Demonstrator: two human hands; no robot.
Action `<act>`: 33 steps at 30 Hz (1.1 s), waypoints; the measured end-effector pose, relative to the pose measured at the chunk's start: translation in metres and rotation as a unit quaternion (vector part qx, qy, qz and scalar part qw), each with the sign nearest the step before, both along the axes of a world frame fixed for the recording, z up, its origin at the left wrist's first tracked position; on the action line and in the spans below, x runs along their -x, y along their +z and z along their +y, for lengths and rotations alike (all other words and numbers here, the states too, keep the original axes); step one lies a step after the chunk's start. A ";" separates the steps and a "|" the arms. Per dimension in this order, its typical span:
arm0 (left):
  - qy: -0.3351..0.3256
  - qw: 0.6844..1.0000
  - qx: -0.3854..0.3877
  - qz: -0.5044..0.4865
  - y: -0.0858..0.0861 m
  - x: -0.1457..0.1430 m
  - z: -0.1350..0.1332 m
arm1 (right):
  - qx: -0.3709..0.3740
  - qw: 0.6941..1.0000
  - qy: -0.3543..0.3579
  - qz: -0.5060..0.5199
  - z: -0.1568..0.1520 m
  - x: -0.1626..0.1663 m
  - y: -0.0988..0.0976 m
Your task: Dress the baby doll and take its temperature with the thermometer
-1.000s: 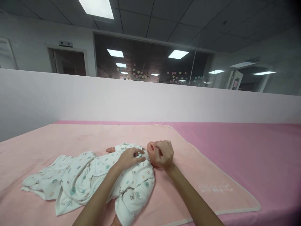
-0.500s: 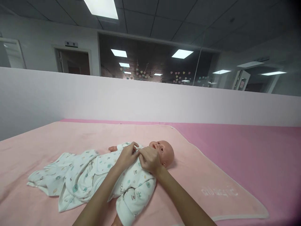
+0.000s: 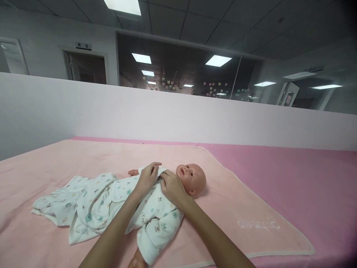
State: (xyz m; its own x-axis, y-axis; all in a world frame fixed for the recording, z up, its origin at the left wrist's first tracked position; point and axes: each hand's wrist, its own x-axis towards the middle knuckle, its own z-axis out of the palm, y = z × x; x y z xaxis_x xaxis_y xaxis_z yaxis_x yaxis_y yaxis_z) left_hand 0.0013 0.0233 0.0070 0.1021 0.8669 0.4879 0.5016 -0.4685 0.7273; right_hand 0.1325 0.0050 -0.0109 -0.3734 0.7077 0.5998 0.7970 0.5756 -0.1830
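Note:
A baby doll [image 3: 192,177] lies on its back on a light pink blanket [image 3: 237,201], its head to the right. It wears a white romper with small coloured prints [image 3: 156,212]. My left hand [image 3: 148,176] pinches the romper's cloth at the doll's chest near the collar. My right hand [image 3: 171,186] is closed on the cloth right beside it, just under the doll's chin. One doll hand [image 3: 133,172] pokes out of a sleeve on the far side. The romper's legs [image 3: 69,203] trail flat to the left.
The blanket lies on a darker pink surface [image 3: 306,175]. A white partition wall [image 3: 178,115] runs along the far edge. Beyond it are glass panels, doorways and ceiling lights.
My right hand has left the doll's head and come down to the collar beside my left hand. The doll's face is now uncovered. The view has shifted slightly.

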 end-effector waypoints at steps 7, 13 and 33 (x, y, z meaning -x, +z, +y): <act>-0.018 0.996 -0.074 -0.040 0.007 -0.006 -0.009 | 0.014 0.998 -0.028 0.048 -0.005 0.006 0.002; -0.032 0.996 -0.080 0.002 0.008 -0.009 -0.015 | 0.064 0.994 -0.069 0.049 0.000 0.007 -0.001; -0.027 0.998 -0.005 0.055 0.012 -0.005 -0.020 | -0.232 0.836 -0.062 0.493 -0.011 -0.024 0.037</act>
State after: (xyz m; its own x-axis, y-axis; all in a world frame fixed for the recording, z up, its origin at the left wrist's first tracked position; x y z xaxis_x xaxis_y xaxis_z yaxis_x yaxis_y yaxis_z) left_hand 0.0067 0.0033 0.0186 0.2021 0.8534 0.4804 0.5512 -0.5046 0.6645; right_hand 0.1565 -0.0063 0.0258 0.5226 0.3099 0.7943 0.4497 0.6913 -0.5656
